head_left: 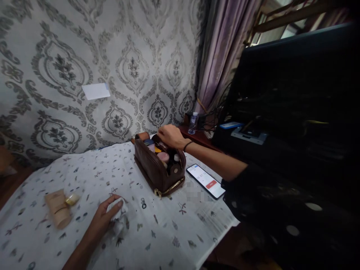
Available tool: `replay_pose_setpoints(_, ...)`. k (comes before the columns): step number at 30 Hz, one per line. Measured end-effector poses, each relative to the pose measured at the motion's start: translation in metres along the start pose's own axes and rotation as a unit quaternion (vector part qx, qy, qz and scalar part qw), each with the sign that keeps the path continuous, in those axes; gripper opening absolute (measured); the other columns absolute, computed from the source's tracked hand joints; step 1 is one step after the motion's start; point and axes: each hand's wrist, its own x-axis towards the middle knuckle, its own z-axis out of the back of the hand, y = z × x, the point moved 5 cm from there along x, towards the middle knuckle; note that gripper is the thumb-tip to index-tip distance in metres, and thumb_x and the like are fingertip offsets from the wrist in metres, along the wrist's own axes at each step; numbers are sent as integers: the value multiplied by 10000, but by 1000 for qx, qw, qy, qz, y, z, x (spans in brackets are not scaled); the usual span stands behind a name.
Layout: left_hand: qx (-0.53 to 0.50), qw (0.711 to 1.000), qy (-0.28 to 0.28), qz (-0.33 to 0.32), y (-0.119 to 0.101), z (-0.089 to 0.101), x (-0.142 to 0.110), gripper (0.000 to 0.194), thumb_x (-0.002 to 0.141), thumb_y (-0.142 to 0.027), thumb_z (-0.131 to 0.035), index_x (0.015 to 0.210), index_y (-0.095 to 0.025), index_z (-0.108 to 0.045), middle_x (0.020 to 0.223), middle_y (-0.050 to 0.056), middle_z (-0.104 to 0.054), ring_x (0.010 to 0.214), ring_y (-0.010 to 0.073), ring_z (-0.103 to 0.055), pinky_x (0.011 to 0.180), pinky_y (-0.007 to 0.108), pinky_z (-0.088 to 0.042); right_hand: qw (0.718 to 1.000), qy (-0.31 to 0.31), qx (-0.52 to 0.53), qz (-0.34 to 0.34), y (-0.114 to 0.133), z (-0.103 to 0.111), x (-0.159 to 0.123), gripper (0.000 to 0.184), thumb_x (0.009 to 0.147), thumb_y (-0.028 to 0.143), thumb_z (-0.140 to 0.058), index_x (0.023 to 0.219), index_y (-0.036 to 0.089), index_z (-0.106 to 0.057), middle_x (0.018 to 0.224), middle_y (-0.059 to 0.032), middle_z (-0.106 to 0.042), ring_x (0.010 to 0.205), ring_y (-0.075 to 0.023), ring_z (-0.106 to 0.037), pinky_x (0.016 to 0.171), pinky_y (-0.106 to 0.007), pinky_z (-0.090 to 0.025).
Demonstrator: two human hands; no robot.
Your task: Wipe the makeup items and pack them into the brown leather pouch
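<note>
Two bare hands on my feed. The left hand (104,213) has thumb and fingers pinched shut on a crumpled white wad (121,214), tissue or thin plastic, can't tell which from where I sit. The right hand (172,135) is bent down over the back of an unzipped brown leather cosmetic bag (149,169); its fingertips are hidden, so no clue whether they're gripping anything. The bag stands upright just below those fingers, up and to the right of the left ones.

What worries me: stuff inside looks crammed, so one item coming up could drag out the pink-lidded jar (163,156), nearer me than the right fingers. Snagging the rim might tip the whole bag. The dark sleeve (239,187) hangs right by the smartphone (206,181), so a careless sweep could shove it. If the left hand swings outward, it could bump the beige squeeze tube (58,208) or the little yellowish container (72,199) beside it.

Readable stuff: barely any. The phone shows what looks like a running timer, maybe "00 07" then blurry digits, above a red button. No brand I can make out on the tube or bag.
</note>
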Motion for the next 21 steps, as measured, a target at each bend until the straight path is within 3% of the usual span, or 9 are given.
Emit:
replay_pose_setpoints(2,21,1000,-5,1,1,3,4,504,655,-631,-766,937,-228,-658,768,-14,-629,653,157,-580,527,213,-430,996,-52,70,8,8,14,-18,290,982,285,-491,949,147,-744,946,-117,-751,876,-208,-679,690,-258,-420)
replay_pose_setpoints(4,51,998,-28,-13,0,7,6,488,664,-608,-755,955,-227,-668,864,5,-652,726,175,-595,534,213,-424,981,-93,162,58,25,22,-41,270,962,279,-529,836,142,-724,802,-74,-721,731,-166,-635,641,-250,-386)
replay_pose_setpoints(7,94,991,-20,-97,-9,8,6,411,716,-572,-715,899,-206,-676,954,39,-677,823,211,-610,575,238,-449,925,-141,299,188,60,24,-85,272,971,301,-536,808,154,-696,750,-46,-681,666,-140,-595,626,-242,-392)
replay_pose_setpoints(10,120,978,15,-170,-20,8,5,378,799,-547,-655,915,-189,-675,899,41,-692,855,229,-630,684,276,-499,866,-124,391,287,96,6,-122,267,992,287,-512,830,169,-688,770,-50,-687,672,-134,-615,631,-235,-425)
replay_pose_setpoints(13,175,955,17,-240,-36,20,1,345,867,-512,-587,935,-184,-669,932,37,-708,903,232,-647,772,285,-505,839,-87,456,283,125,-26,-141,276,993,281,-517,796,169,-674,711,-38,-671,615,-125,-593,585,-230,-418)
replay_pose_setpoints(17,335,891,-97,-290,-60,65,0,307,940,-436,-490,988,-186,-662,957,29,-720,900,217,-655,794,281,-498,822,1,523,225,160,-73,-141,293,952,299,-546,710,171,-651,611,-5,-618,554,-114,-539,540,-224,-393)
replay_pose_setpoints(21,563,770,-238,-183,-62,117,12,326,983,-309,-395,1138,-171,-646,1074,102,-695,1002,258,-642,872,345,-494,768,131,606,160,196,-111,-134,306,894,371,-576,661,178,-621,554,27,-538,472,-97,-477,460,-212,-352)
